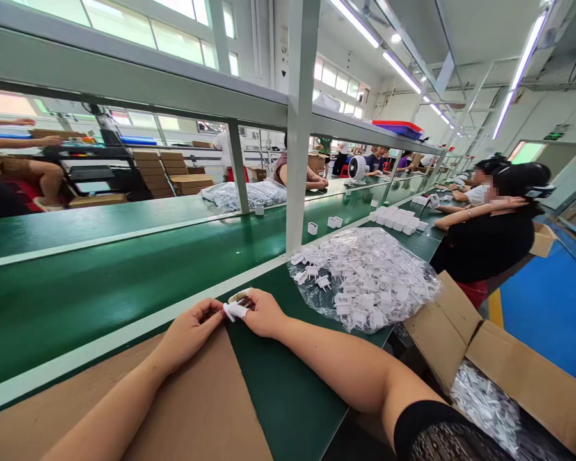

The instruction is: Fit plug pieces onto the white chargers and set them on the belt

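Note:
My left hand (187, 336) is closed in a pinch, its fingertips meeting those of my right hand over the green bench. My right hand (265, 314) is also closed, with white coverings on its thumb and forefinger. Between the two hands is a small white plug piece (241, 303), mostly hidden by the fingers. Right of my hands lies a clear plastic bag (312, 301) spread open, heaped with white two-pin plug pieces (365, 282). Under my left forearm is a flat sheet of brown cardboard (196, 403).
A green conveyor belt (125, 269) runs beyond the bench, carrying a few white adapter housings (312, 228). A shelf post (296, 141) rises ahead. White blocks (398, 219) stand in rows farther right. An open carton (523, 365) sits lower right; a co-worker (484, 240) sits beyond it.

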A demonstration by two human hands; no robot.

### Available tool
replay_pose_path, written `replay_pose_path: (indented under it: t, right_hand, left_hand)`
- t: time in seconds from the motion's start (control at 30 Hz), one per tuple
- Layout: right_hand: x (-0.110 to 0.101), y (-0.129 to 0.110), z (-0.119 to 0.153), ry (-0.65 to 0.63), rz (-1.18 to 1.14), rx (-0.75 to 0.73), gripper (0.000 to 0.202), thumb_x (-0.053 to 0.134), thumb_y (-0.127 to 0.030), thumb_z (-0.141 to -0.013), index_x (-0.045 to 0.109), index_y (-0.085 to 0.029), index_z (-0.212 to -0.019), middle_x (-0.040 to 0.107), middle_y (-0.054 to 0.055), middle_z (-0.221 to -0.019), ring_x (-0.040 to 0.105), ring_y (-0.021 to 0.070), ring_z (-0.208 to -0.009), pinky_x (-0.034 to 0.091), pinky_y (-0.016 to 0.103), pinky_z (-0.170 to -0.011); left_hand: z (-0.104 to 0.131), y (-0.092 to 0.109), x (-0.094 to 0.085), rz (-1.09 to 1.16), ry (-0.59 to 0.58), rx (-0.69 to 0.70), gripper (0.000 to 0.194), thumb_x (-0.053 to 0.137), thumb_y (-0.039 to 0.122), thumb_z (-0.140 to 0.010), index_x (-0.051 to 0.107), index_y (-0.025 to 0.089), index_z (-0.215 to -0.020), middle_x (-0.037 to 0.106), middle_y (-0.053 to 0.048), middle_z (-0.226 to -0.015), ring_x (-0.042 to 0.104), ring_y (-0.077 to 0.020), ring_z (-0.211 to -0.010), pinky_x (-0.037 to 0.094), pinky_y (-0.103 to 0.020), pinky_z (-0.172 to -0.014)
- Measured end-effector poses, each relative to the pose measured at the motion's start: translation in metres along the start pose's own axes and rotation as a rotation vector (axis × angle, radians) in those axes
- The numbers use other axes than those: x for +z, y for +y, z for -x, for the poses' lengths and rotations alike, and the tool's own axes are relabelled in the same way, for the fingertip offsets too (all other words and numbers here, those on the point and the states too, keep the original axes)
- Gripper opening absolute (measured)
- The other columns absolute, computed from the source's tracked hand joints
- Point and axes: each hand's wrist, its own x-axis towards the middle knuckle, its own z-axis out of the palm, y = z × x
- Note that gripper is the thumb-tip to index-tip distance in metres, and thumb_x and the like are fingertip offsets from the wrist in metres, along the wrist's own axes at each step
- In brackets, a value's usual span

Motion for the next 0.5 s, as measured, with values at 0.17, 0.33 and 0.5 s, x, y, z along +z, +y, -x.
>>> replay_pose_path:
  t: [0.17, 0.33, 0.5]
  right_hand:
    - [0.0001, -0.0008, 0.0002, -0.006, -0.009, 0.014, 0.029, 0.088, -0.036, -0.080, 0.075, -0.021, -0.101, 0.073, 0.001, -0.091, 0.069, 0.0162, -0.084, 0.055, 0.027, -0.082]
    - [0.0005, -0.0008, 0.0000, -0.012, -0.019, 0.009, 0.026, 0.088, -0.034, -0.080, 0.076, -0.021, -0.100, 0.073, 0.000, -0.089, 0.068, 0.0157, -0.083, 0.055, 0.026, -0.080]
    - [0.0000, -0.0022, 0.0001, -0.020, -0.015, 0.011, 0.026, 0.087, -0.034, -0.081, 0.076, -0.021, -0.100, 0.073, 0.000, -0.088, 0.069, 0.0158, -0.082, 0.055, 0.027, -0.081]
  left_hand:
    - [-0.0001, 0.0006, 0.0001, -0.002, 0.000, -0.008, 0.059, 0.053, 0.078, -0.077, 0.066, 0.022, -0.091, 0.073, -0.003, -0.085, 0.064, -0.0243, -0.082, 0.048, -0.032, -0.077]
    - [-0.0016, -0.0023, 0.0007, 0.012, -0.005, -0.003, 0.058, 0.054, 0.077, -0.078, 0.066, 0.022, -0.091, 0.072, -0.003, -0.084, 0.063, -0.0242, -0.080, 0.047, -0.032, -0.075]
    - [-0.0024, -0.0041, 0.0006, 0.012, -0.011, -0.008, 0.055, 0.055, 0.074, -0.078, 0.066, 0.022, -0.093, 0.074, -0.004, -0.088, 0.065, -0.0250, -0.084, 0.049, -0.033, -0.078]
